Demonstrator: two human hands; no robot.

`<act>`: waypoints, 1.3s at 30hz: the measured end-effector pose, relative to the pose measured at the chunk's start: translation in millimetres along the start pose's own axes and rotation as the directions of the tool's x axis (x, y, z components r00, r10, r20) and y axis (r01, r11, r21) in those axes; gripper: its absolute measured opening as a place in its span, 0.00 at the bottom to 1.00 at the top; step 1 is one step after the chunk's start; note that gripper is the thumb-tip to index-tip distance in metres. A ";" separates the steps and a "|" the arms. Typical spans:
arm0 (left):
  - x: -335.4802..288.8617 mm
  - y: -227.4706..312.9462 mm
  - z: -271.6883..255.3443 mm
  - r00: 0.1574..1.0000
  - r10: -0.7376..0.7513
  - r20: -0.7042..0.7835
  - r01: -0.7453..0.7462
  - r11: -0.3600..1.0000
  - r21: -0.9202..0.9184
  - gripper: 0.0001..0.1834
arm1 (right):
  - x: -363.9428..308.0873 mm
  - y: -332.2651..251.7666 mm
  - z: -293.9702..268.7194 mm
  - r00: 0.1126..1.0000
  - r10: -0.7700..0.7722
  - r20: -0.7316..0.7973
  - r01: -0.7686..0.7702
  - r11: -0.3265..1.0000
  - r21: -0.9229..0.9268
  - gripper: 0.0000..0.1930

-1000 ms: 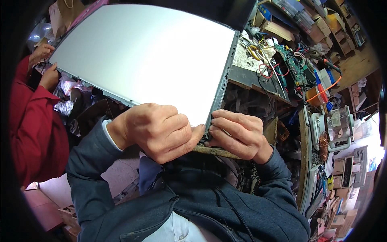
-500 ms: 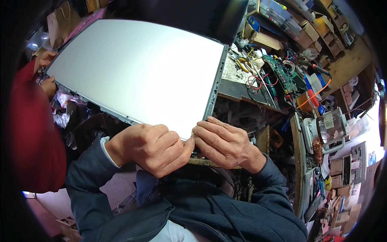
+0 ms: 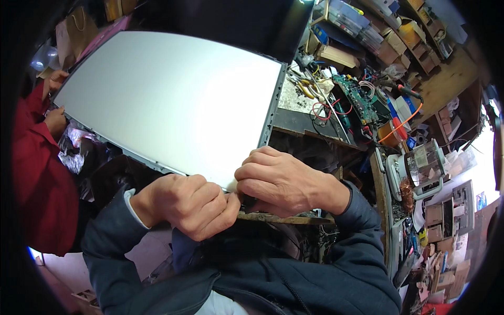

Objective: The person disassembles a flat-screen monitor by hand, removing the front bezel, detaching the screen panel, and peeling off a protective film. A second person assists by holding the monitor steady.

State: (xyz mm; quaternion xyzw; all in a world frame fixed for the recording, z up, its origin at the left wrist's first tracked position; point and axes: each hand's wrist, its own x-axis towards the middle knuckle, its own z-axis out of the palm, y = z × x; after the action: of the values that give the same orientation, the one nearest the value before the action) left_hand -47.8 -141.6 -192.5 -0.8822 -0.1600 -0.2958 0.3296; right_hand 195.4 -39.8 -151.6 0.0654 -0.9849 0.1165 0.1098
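A large flat white screen panel (image 3: pixel 173 100) with a thin dark frame (image 3: pixel 270 113) lies in front of me, slanting away to the left. At its near right corner both my hands are close together. My left hand (image 3: pixel 190 206) is closed, with thumb and forefinger pinched at the frame's near edge. My right hand (image 3: pixel 286 181) bends its fingers over the same corner, the fingertips meeting those of the left. The corner itself is hidden beneath them. At the far left, another person's hand (image 3: pixel 55 123) touches the panel's other end, coming from a red sleeve (image 3: pixel 39 173).
A dark flat surface (image 3: pixel 220 23) stands behind the panel. To the right, a cluttered bench holds yellow-handled pliers (image 3: pixel 306 88), a green circuit board (image 3: pixel 357 97) and a soldering iron (image 3: pixel 409 92) with an orange cord. A glass-sided lidded container (image 3: pixel 420 165) stands farther right.
My view has shifted slightly, so the panel and bench sit a little further left. My right hand's fingers are more bent at the corner. The left hand keeps its pinch.
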 end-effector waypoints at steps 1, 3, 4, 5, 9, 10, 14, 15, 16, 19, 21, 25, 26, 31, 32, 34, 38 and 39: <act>-1.0 1.0 -1.6 1.000 -0.011 0.008 0.011 1.000 -0.005 0.04 | 4.6 3.7 -4.3 0.999 -0.012 0.032 0.011 0.999 0.039 0.21; -2.4 2.6 -0.6 1.000 -0.027 -0.015 0.027 1.000 -0.011 0.03 | 9.6 9.8 -6.9 0.997 -0.048 0.065 0.039 0.991 0.124 0.24; -2.6 3.4 -0.2 0.999 -0.034 -0.028 0.034 0.999 -0.012 0.03 | 12.3 12.3 -8.8 0.994 -0.072 0.080 0.061 0.988 0.139 0.24; -1.9 4.1 -2.0 0.999 -0.044 -0.015 0.044 0.999 0.005 0.03 | 15.3 14.9 -10.8 0.991 -0.097 0.095 0.082 0.985 0.153 0.23; -1.3 4.8 -4.3 0.999 -0.053 -0.008 0.053 0.999 0.010 0.04 | 22.3 22.7 -7.7 0.986 -0.146 0.078 0.126 0.968 0.215 0.21; -1.6 4.9 -3.7 0.998 -0.063 -0.018 0.063 0.998 0.012 0.04 | 22.8 23.6 -5.5 0.987 -0.143 0.066 0.125 0.966 0.227 0.20; -4.7 8.9 -0.9 0.990 -0.137 -0.038 0.139 0.990 0.031 0.05 | 25.3 27.1 3.4 0.989 -0.141 -0.036 0.146 0.959 0.244 0.18; -6.5 10.7 -0.6 0.986 -0.164 -0.039 0.165 0.985 0.039 0.05 | 23.4 27.7 8.1 0.989 -0.134 -0.071 0.147 0.960 0.238 0.18; -8.0 12.2 -1.1 0.985 -0.173 -0.026 0.173 0.984 0.031 0.05 | 21.7 27.8 14.2 0.986 -0.127 -0.107 0.149 0.960 0.235 0.17; -16.4 19.5 -1.3 0.981 -0.189 0.032 0.187 0.981 0.056 0.04 | 21.3 27.7 28.5 0.965 -0.121 -0.234 0.170 0.964 0.203 0.17; -17.1 20.2 0.9 0.979 -0.205 0.018 0.204 0.978 0.041 0.04 | 24.8 23.5 31.3 0.944 -0.098 -0.316 0.163 0.969 0.187 0.16; -20.7 22.0 9.9 0.974 -0.222 -0.045 0.223 0.974 0.036 0.05 | 24.6 19.8 40.8 0.917 -0.048 -0.396 0.122 0.979 0.163 0.15; -21.6 22.1 10.9 0.975 -0.214 -0.058 0.216 0.976 0.040 0.05 | 25.3 19.1 42.6 0.913 -0.037 -0.407 0.118 0.977 0.176 0.15; -23.7 24.8 13.0 0.968 -0.230 -0.095 0.235 0.971 0.039 0.07 | 26.4 18.2 38.8 0.920 -0.016 -0.392 0.121 0.962 0.246 0.15; -23.5 25.0 12.8 0.968 -0.231 -0.098 0.237 0.971 0.045 0.07 | 26.6 17.8 36.4 0.924 -0.009 -0.381 0.119 0.957 0.266 0.15; -23.1 26.2 12.2 0.966 -0.240 -0.095 0.246 0.968 0.051 0.07 | 26.3 17.8 34.5 0.933 -0.002 -0.361 0.115 0.950 0.291 0.15; -23.0 26.0 12.2 0.961 -0.255 -0.102 0.261 0.964 0.048 0.07 | 26.4 18.9 31.2 0.946 0.003 -0.324 0.099 0.950 0.297 0.14; -23.4 26.0 12.8 0.961 -0.257 -0.105 0.263 0.964 0.043 0.07 | 26.6 18.8 30.1 0.949 0.005 -0.315 0.092 0.951 0.295 0.14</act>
State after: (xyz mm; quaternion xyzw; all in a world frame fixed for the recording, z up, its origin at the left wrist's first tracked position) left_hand -48.2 -154.0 -227.6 -0.8282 -0.2664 -0.3750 0.3201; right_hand 160.7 -31.8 -178.1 0.0844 -0.9235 0.2740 0.2550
